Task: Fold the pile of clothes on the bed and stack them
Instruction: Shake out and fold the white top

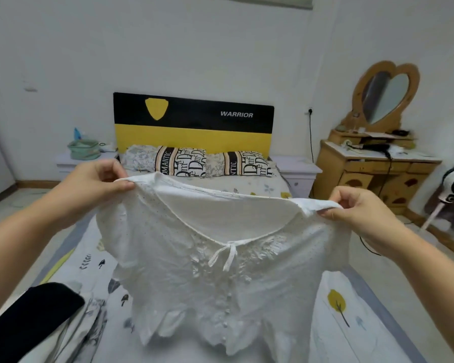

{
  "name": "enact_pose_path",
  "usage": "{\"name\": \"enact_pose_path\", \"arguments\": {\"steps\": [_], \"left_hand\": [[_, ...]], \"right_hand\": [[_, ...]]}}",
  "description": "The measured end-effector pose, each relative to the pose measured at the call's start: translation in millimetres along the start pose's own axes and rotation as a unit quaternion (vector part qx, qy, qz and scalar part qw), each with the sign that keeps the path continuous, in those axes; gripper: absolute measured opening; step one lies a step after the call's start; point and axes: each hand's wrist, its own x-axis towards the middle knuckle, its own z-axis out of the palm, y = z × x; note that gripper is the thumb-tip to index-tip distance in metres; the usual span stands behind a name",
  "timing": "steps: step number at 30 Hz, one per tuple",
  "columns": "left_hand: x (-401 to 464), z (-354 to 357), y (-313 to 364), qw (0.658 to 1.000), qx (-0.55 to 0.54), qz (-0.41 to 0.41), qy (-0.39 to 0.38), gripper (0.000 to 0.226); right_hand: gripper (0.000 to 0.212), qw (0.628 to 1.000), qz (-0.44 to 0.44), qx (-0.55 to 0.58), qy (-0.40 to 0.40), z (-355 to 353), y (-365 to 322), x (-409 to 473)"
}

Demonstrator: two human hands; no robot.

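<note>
A white blouse (215,258) was held up unfolded, pinched at its shoulders by the left hand (100,184) and right hand (362,208); no finished stack was seen on the bed (351,310).

"WARRIOR" on headboard (194,119); "ROMANTIC" on pillow (180,161)

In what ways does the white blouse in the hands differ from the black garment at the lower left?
The white embroidered blouse is held up, spread between left hand and right hand; the black garment lies on the bed, untouched. The blouse shows a bow and buttons; the black garment looks plain.
</note>
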Motion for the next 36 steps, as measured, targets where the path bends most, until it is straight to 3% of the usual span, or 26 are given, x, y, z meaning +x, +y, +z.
{"name": "enact_pose_path", "arguments": {"steps": [4, 9, 16, 20, 24, 27, 32, 36], "left_hand": [[-28, 1, 19, 0.999, -0.036, 0.001, 0.011, 0.024], [-61, 18, 41, 0.993, 0.068, 0.059, 0.07, 0.028], [-101, 15, 66, 0.975, 0.125, 0.104, 0.148, 0.011], [-112, 7, 77, 0.979, 0.119, 0.11, 0.125, 0.015], [-99, 13, 61, 0.983, 0.127, 0.085, 0.099, 0.007], [-78, 30, 23, 0.987, 0.147, 0.033, 0.051, 0.014], [-48, 55, -77, 0.973, 0.211, -0.058, -0.067, 0.015], [-27, 70, -157, 0.952, 0.273, -0.09, -0.109, 0.026]], "right_hand": [[0.021, 0.999, -0.028, -0.009, 0.034, -27, -5, -25], [0.021, 0.998, -0.057, 0.001, 0.005, -61, -20, -56], [0.065, 0.992, -0.123, -0.012, -0.008, -97, -15, -78], [0.055, 0.992, -0.103, -0.048, -0.049, -118, -12, -72], [0.027, 0.992, -0.071, -0.064, -0.076, -95, -3, -48], [0.041, 0.991, -0.005, -0.051, -0.127, -51, 27, -30], [0.036, 0.97, 0.112, -0.059, -0.208, 33, 105, -2], [0.036, 0.96, 0.169, -0.073, -0.209, 95, 168, 16]]}}
